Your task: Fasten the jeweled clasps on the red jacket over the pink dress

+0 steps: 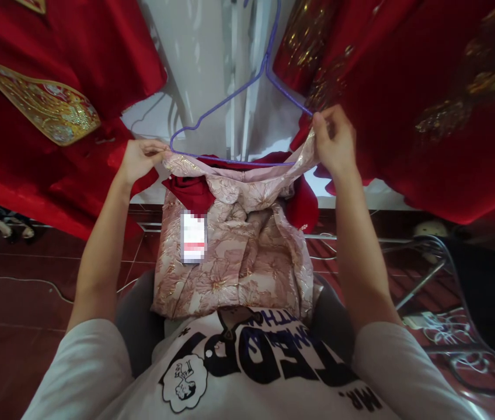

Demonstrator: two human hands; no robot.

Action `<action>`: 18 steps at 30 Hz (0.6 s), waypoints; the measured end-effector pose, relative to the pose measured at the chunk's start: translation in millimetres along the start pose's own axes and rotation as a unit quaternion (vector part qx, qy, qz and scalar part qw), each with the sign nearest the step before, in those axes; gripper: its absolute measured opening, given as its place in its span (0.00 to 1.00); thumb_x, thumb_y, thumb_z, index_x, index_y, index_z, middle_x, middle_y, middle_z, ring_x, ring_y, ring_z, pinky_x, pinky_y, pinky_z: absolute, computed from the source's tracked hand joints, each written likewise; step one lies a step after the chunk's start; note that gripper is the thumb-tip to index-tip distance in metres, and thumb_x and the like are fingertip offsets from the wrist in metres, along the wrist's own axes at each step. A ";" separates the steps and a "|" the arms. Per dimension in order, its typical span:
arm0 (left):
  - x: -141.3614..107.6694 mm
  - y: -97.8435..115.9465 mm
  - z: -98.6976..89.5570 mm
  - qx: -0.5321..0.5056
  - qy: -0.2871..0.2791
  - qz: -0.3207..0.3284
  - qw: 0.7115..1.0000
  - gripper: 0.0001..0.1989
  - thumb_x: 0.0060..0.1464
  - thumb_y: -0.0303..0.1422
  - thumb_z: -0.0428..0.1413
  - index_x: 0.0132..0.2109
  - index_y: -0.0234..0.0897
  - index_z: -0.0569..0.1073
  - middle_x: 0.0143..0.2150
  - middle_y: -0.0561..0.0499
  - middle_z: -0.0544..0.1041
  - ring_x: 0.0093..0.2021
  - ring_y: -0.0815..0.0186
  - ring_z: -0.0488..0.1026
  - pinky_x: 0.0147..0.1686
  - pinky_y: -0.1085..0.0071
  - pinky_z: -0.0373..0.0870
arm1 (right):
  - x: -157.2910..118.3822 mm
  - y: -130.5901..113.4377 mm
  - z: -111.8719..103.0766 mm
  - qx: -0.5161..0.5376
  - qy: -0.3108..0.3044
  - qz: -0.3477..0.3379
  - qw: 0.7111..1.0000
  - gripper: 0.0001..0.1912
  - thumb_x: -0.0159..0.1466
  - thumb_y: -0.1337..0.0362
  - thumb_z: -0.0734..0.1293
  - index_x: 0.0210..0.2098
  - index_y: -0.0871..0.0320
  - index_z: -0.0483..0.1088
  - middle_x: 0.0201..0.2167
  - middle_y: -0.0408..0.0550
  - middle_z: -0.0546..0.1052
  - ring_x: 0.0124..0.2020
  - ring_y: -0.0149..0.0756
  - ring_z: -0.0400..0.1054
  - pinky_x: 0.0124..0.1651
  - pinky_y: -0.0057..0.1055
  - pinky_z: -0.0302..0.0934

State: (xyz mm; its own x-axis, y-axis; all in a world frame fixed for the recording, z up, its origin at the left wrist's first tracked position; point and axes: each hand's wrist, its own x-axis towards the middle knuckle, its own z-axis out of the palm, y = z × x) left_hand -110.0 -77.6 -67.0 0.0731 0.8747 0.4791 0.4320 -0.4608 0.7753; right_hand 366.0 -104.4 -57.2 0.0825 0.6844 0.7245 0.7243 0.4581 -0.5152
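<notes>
A pink brocade dress with gold-threaded flowers lies over my lap, its upper edge raised toward a purple wire hanger. At the hanger's left end, my left hand pinches the dress's edge between thumb and fingers. My right hand grips the other side of the edge, close to the hanger's right arm. Dark red cloth shows behind and beside the neckline. A white tag, blurred out, hangs on the front of the dress.
Red garments with gold embroidery hang at the left and right. A black chair with a metal frame stands at the right, with white cables beneath it. Dark red tiles cover the floor.
</notes>
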 end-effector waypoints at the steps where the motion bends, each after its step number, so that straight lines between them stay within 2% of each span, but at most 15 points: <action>1: -1.1 0.2 -1.3 0.000 -0.002 -0.004 1.000 0.28 0.37 0.53 0.74 0.37 0.37 0.80 0.41 0.46 0.85 0.41 0.61 0.81 0.48 0.60 0.81 | -0.1 0.5 -0.1 -0.001 0.000 -0.001 1.000 0.12 0.76 0.53 0.61 0.38 0.52 0.66 0.41 0.48 0.80 0.45 0.44 0.73 0.57 0.48 0.64; 6: -6.0 -1.0 -6.1 0.014 -0.017 -0.024 0.999 0.26 0.40 0.55 0.73 0.38 0.40 0.80 0.42 0.46 0.85 0.48 0.54 0.82 0.55 0.55 0.80 | -1.4 -4.2 -3.1 -0.001 -0.004 -0.008 1.000 0.12 0.76 0.54 0.61 0.38 0.52 0.65 0.40 0.47 0.79 0.43 0.43 0.73 0.56 0.47 0.65; 11: -5.5 1.7 -3.4 0.013 -0.004 -0.002 1.000 0.32 0.36 0.63 0.70 0.37 0.41 0.81 0.39 0.50 0.86 0.45 0.58 0.81 0.57 0.47 0.78 | -3.5 -14.6 -7.3 -0.016 -0.006 0.012 1.000 0.09 0.75 0.58 0.62 0.37 0.50 0.65 0.41 0.48 0.80 0.44 0.42 0.72 0.56 0.41 0.65; 18: 3.0 15.3 0.3 0.024 0.013 -0.006 1.000 0.37 0.31 0.69 0.68 0.36 0.42 0.81 0.38 0.52 0.86 0.43 0.59 0.79 0.57 0.47 0.77 | -4.6 -18.3 -10.1 -0.005 -0.010 0.013 1.000 0.09 0.73 0.56 0.63 0.36 0.50 0.64 0.40 0.48 0.79 0.44 0.43 0.71 0.56 0.42 0.64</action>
State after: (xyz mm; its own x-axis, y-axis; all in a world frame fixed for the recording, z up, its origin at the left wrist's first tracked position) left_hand -102.9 -82.1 -53.8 0.0452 0.8759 0.4803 0.4747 -0.4419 0.7612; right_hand 359.2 -121.7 -46.5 0.0875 0.7071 0.7017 0.7294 0.4343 -0.5285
